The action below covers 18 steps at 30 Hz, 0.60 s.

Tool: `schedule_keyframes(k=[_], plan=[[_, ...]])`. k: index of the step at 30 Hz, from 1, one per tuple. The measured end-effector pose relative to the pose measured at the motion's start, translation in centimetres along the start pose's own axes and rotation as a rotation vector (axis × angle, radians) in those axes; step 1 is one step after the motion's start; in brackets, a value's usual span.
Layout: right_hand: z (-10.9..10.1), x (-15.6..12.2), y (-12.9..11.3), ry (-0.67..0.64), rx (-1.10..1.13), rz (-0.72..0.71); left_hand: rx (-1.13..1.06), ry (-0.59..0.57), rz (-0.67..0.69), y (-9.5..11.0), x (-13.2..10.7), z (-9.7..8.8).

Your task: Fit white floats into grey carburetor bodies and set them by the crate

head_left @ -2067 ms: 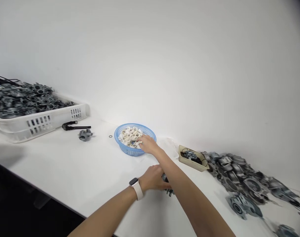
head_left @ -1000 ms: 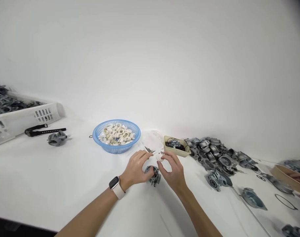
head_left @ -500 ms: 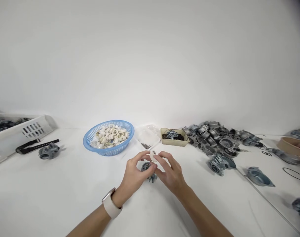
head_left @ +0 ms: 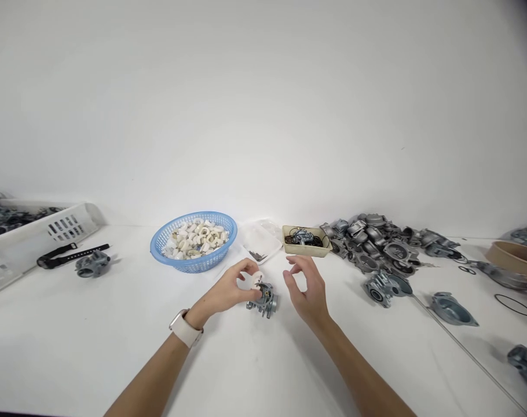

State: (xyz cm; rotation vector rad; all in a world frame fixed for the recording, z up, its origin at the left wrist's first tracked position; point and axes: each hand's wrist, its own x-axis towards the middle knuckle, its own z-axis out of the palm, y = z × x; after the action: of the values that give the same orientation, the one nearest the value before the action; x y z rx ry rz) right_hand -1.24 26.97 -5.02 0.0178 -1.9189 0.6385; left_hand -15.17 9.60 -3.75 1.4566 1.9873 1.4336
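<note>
I'm fitting parts: my left grip pinches a white plastic piece onto the carburetor body, mid-frame. My right grip hovers open and empty; seating calls for careful alignment.

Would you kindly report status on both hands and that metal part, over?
Left hand pinching white piece against grey metal part on table. Right hand open, just beside, holding nothing. Blue basket and beige tray behind, apart from both hands.
</note>
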Motion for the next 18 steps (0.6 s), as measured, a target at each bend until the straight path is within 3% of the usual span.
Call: schedule_keyframes(k=[4,18], plan=[[0.1,0.1,1.7,0.017,-0.022,0.114,0.038,-0.121,-0.057,-0.9,0.0,0.3],[0.8,-0.7,3.7,-0.09,-0.016,0.26,0.082,-0.137,-0.005,-0.9,0.1,0.1]])
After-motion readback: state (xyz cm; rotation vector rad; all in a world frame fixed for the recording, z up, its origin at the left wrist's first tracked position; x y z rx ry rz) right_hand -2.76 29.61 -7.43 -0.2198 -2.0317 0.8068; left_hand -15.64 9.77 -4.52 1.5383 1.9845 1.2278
